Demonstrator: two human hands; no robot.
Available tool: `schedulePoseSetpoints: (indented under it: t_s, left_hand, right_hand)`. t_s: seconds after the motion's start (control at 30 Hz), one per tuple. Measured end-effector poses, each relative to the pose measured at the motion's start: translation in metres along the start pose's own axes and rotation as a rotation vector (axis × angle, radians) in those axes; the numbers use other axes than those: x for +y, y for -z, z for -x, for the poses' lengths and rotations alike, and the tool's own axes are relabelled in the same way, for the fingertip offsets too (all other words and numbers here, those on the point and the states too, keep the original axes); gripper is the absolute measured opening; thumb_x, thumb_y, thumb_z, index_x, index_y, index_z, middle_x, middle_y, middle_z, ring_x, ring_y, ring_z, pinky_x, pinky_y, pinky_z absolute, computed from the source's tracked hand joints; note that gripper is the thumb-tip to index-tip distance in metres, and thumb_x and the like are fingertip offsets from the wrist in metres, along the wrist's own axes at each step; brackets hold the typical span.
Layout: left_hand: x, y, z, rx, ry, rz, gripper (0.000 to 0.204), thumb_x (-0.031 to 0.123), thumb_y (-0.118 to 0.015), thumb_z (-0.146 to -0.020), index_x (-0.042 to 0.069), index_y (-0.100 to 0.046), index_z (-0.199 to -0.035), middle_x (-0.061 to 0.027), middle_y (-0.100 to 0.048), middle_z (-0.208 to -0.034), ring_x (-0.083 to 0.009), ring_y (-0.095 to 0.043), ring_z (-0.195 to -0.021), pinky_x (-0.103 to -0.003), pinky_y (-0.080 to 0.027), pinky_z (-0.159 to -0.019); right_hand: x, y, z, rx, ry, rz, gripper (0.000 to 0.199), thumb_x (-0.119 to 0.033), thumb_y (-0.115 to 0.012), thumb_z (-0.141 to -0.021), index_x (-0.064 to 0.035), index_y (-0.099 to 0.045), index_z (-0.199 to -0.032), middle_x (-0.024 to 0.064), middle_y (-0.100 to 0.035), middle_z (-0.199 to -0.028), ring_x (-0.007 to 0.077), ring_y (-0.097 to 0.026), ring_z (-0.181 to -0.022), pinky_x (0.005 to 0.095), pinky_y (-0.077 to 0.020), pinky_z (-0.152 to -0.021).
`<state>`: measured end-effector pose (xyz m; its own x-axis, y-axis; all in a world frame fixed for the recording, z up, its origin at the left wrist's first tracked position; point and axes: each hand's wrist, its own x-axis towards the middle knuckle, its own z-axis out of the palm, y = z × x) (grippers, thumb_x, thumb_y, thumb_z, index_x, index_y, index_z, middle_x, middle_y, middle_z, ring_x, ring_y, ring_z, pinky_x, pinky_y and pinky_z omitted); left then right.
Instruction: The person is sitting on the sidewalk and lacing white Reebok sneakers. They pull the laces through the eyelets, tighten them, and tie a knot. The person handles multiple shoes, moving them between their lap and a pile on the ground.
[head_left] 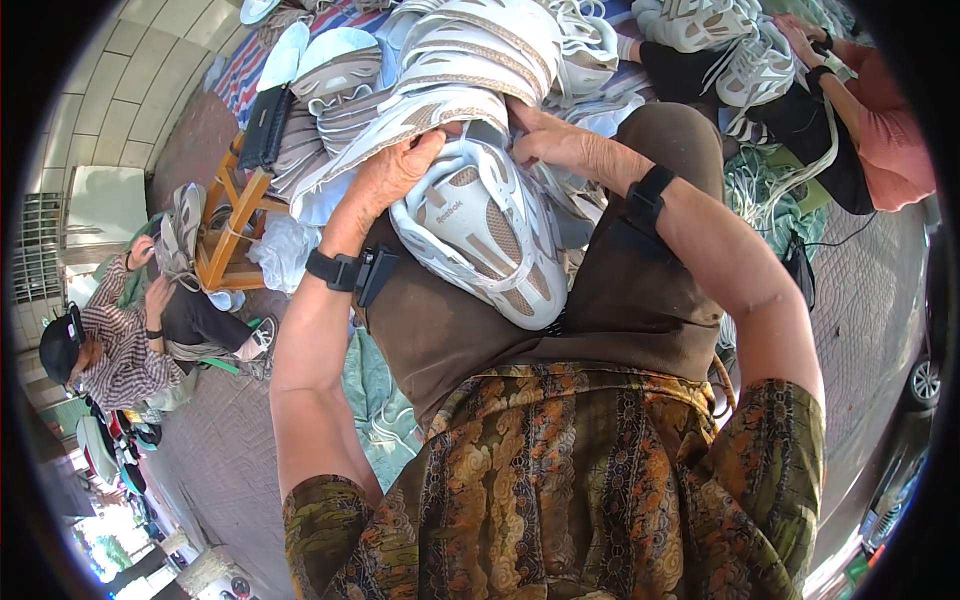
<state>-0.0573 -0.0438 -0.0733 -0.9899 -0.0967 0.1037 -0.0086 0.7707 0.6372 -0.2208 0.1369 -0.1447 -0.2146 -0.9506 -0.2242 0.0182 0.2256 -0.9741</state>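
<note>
A white and beige shoe upper (480, 225) lies across my lap with its toe toward me. My left hand (395, 178) is closed, fingers curled at the upper's far left edge, just below a stack of similar uppers (480, 55). On the other side my right hand (570, 145) has its fingers bent in, fingertips between the stack and the upper's far right edge. What the right fingertips pinch is hidden. Both wrists wear black straps.
A wooden stool (235, 215) with a black case (266, 127) stands to the left, beside a clear plastic bag (285, 250). A co-worker sits far left holding a shoe upper (182, 235). Another at right handles white shoe uppers (752, 68). Green cloth (380, 400) lies below my lap.
</note>
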Motion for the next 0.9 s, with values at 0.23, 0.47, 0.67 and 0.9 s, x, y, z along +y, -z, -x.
schedulePoseSetpoints:
  t_s: [0.23,0.47,0.67,0.9]
  left_hand:
    - [-0.016,-0.002,0.006,0.054,-0.329,-0.458,0.029,0.014,-0.061,-0.089,0.010,-0.063,-0.118,-0.0121,-0.064,-0.117,-0.0281,-0.061,-0.104,-0.037,-0.049,-0.089]
    - [-0.026,-0.008,0.023,0.033,-0.219,-0.446,0.032,0.014,-0.061,-0.090,0.015,-0.061,-0.122,-0.0117,-0.061,-0.123,-0.0296,-0.058,-0.113,-0.039,-0.047,-0.095]
    - [-0.025,-0.008,0.028,0.102,-0.355,-0.461,0.033,0.017,-0.060,-0.093,0.014,-0.059,-0.126,-0.0099,-0.062,-0.122,-0.0274,-0.059,-0.112,-0.037,-0.047,-0.095]
    - [-0.075,-0.010,0.049,0.341,-0.695,-1.931,0.052,0.040,-0.036,-0.100,0.017,-0.029,-0.147,-0.0084,-0.028,-0.152,-0.0219,-0.034,-0.138,-0.034,-0.030,-0.115]
  right_hand:
    - [0.022,0.007,-0.024,0.005,0.158,-0.216,0.099,-0.005,-0.056,-0.061,-0.0077,-0.017,-0.152,0.0117,-0.035,-0.146,0.0214,-0.033,-0.132,0.0298,-0.0327,-0.105]
    - [-0.012,-0.005,0.001,0.048,0.155,-0.310,0.085,-0.010,-0.057,-0.067,-0.0001,-0.027,-0.146,0.0091,-0.045,-0.132,0.0182,-0.045,-0.114,0.0279,-0.0373,-0.097]
    - [-0.024,-0.002,0.017,0.047,0.108,-0.224,0.078,-0.014,-0.059,-0.072,0.0017,-0.033,-0.144,0.0107,-0.050,-0.126,0.0158,-0.049,-0.105,0.0276,-0.0394,-0.094]
    - [-0.038,-0.010,0.032,0.066,0.153,0.069,0.078,-0.019,-0.065,-0.078,0.0034,-0.030,-0.144,0.0158,-0.049,-0.127,0.0195,-0.055,-0.103,0.0336,-0.0440,-0.095]
